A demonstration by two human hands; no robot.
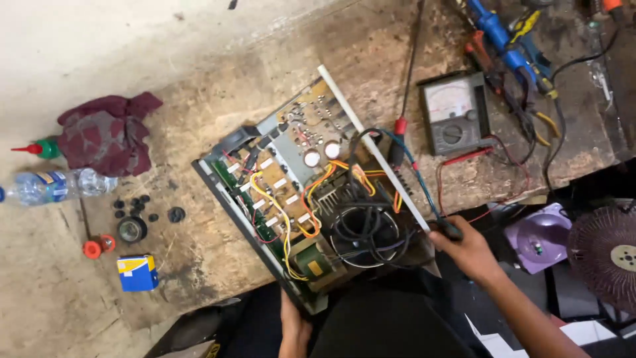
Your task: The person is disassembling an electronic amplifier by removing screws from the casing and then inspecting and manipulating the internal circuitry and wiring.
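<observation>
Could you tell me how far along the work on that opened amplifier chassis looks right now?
Done: the amplifier chassis lies open, boards and wiring exposed, with small black knobs set aside on the bench. In hand: the left hand steadies the chassis's near edge, while the right hand grips a black cable at its corner. Left: the analog meter lies unused; the chassis remains uncovered.

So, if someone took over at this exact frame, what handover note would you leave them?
Left hand: grips the near corner of the opened amplifier chassis, which lies lidless on the wooden workbench.
Right hand: closed on a black cable end at the chassis's right edge.
Nearby: analog multimeter with its probes beside the chassis; black knobs and tape roll lie to the left.
Done: cover off, circuit boards exposed.
Left: cannot tell from this view.
</observation>
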